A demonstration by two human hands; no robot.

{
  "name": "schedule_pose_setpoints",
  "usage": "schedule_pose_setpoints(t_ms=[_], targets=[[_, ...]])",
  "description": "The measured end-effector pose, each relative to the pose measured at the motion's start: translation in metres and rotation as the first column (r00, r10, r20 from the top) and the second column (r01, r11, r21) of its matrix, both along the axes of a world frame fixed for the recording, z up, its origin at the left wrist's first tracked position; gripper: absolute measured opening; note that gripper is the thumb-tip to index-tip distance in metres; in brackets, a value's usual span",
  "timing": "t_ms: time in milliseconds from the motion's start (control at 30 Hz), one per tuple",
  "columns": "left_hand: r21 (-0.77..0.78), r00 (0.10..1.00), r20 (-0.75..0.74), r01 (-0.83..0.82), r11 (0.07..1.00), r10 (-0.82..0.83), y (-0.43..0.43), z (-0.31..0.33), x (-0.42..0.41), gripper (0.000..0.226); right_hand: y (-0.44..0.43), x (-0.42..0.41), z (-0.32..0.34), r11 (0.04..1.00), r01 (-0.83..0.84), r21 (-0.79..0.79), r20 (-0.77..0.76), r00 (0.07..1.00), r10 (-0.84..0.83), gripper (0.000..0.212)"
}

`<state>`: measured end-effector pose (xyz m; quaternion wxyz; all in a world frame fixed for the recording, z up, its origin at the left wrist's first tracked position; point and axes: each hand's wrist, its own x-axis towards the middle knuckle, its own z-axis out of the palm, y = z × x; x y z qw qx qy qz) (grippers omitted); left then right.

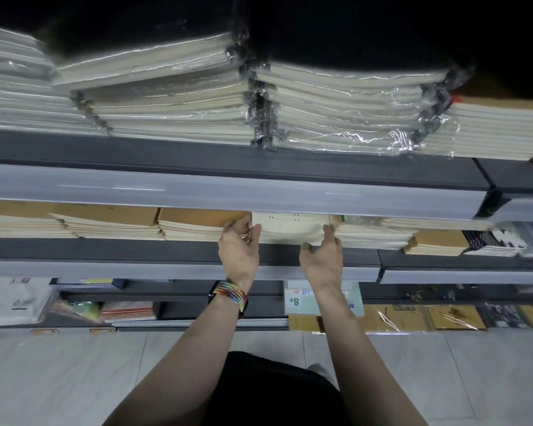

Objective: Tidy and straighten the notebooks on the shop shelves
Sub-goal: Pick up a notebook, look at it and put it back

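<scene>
Cream notebooks (290, 232) are clamped at their sides by the left grip (239, 250) and the right grip (322, 259); "8K" is read on a green pack (296, 302) below.

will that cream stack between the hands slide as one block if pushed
Probably not by itself: the cream stack shows no plastic wrap, unlike the packs above, so notebooks may slip and fan. Soft-looking covers suggest it sags if lifted by one edge. With left hand and right hand gripping its sides, it should slide squarely.
</scene>
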<state>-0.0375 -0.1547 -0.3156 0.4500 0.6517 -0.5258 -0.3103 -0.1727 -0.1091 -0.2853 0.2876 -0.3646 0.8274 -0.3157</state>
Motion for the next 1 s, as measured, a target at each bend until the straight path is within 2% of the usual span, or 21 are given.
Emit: schedule_pose_setpoints(t_ms=[200,333,533,667,1000], targets=[[0.056,0.999,-0.025,-0.019,0.998,0.02,-0.001,0.002,0.0,0.031,0.01,0.002,-0.022,0.991,0.097,-0.095,0.091,0.992,-0.088,0.067],[0.142,0.994,-0.074,-0.07,0.987,0.081,-0.004,0.0,-0.001,0.039,0.015,0.001,-0.032,0.976,0.165,-0.141,0.227,0.965,-0.13,0.066],[0.08,0.999,-0.033,-0.035,0.996,0.038,0.015,-0.001,-0.013,0.043,0.011,-0.002,-0.032,0.966,0.225,-0.129,0.38,0.911,-0.161,0.065],[0.025,1.0,-0.007,0.006,1.0,-0.006,0.026,-0.012,-0.018,0.05,0.01,-0.001,-0.034,0.962,0.227,-0.151,0.392,0.907,-0.153,0.064],[0.026,0.999,0.026,-0.039,0.999,0.038,0.023,-0.012,-0.016,0.045,0.011,-0.003,-0.036,0.958,0.239,-0.158,0.418,0.895,-0.154,0.063]])
